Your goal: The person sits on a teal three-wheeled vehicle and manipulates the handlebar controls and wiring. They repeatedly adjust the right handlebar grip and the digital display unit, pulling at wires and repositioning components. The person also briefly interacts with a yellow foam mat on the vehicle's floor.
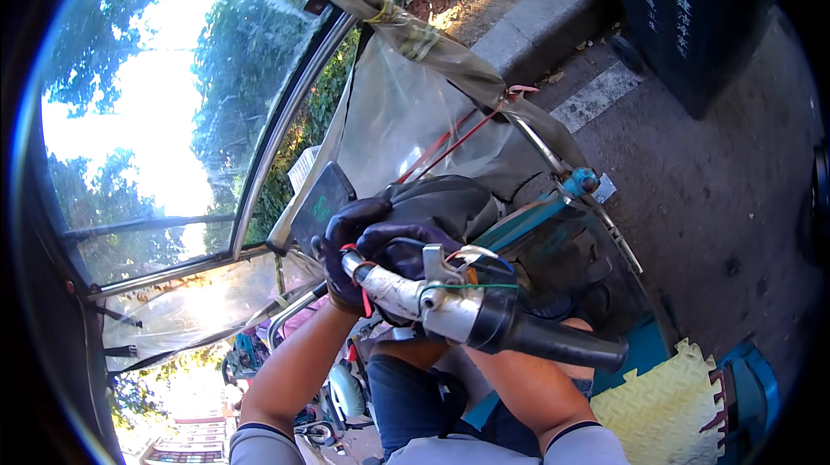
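Observation:
Dark purple gloves cover both my hands, which are close together behind a metal handlebar (389, 286) with a black grip (562, 340). My left hand (341, 249) is closed, its fingers curled beside a dark flat panel (322, 206) with a faint green mark. Touching it, my right hand (406, 242) is also closed, partly hidden by the handlebar and its lever bracket (438, 266). What the fingers hold, if anything, cannot be made out. A dark grey cloth-like bundle (454, 201) lies just beyond them. Red ties and a green wire wrap the handlebar.
A clear windscreen (164, 111) in a metal frame stands at left, with a plastic sheet (389, 119) and red cord ahead. At right are a yellow foam mat (661, 404), asphalt, a kerb (553, 20) and a dark wheeled bin (692, 24). Parked cycles show at lower left.

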A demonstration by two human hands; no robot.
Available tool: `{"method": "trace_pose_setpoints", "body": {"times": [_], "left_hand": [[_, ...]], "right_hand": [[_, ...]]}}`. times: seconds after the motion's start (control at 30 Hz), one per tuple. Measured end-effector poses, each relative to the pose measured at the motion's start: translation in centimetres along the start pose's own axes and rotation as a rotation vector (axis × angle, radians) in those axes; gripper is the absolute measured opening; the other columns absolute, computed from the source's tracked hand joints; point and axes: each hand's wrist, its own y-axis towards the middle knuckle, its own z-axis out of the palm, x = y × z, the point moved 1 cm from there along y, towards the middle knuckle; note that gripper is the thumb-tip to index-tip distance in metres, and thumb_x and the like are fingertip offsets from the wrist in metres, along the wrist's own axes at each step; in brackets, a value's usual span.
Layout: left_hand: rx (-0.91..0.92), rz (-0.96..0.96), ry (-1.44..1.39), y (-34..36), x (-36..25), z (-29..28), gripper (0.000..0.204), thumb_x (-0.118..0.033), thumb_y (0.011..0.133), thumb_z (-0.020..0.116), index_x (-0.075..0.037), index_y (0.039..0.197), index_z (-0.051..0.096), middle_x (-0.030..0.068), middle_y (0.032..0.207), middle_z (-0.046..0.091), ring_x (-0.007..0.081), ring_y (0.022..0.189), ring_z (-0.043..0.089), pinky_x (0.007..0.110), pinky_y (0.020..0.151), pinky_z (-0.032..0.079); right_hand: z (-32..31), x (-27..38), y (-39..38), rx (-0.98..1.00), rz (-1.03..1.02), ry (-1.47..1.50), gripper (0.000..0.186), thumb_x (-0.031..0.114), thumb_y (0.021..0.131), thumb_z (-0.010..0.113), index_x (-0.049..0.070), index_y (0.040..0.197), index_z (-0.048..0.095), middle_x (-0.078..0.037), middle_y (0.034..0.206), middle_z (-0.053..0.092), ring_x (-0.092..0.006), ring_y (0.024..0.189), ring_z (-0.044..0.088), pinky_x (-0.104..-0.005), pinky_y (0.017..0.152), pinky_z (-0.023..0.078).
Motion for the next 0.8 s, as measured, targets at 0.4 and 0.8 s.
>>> {"method": "trace_pose_setpoints", "body": {"times": [0.4, 0.8], "left_hand": [[0.021, 0.053, -0.295, 0.1, 2.3, -0.2, 0.062, -0.052, 0.107, 0.049, 0.002, 0.134, 0.063, 0.017, 0.128, 0.07, 0.0283, 0.12, 0.068, 0.045, 0.11, 0.051], [-0.047, 0.153, 0.007, 0.7, 2.8, -0.2, 0.076, -0.063, 0.115, 0.03, 0.001, 0.126, 0.069, 0.0124, 0.115, 0.076, 0.0205, 0.104, 0.071, 0.037, 0.098, 0.055]], "right_hand": [[-1.6, -1.3, 2.4, 0.159, -0.121, -0.209, 0.034, 0.016, 0.11, 0.06, 0.001, 0.141, 0.06, -0.013, 0.135, 0.071, -0.0197, 0.123, 0.069, -0.0345, 0.112, 0.055], [-3.0, 1.1, -1.2, -0.047, 0.104, 0.39, 0.052, 0.026, 0.111, 0.054, -0.002, 0.155, 0.05, -0.02, 0.148, 0.063, -0.0364, 0.133, 0.065, -0.0473, 0.118, 0.051]]}}
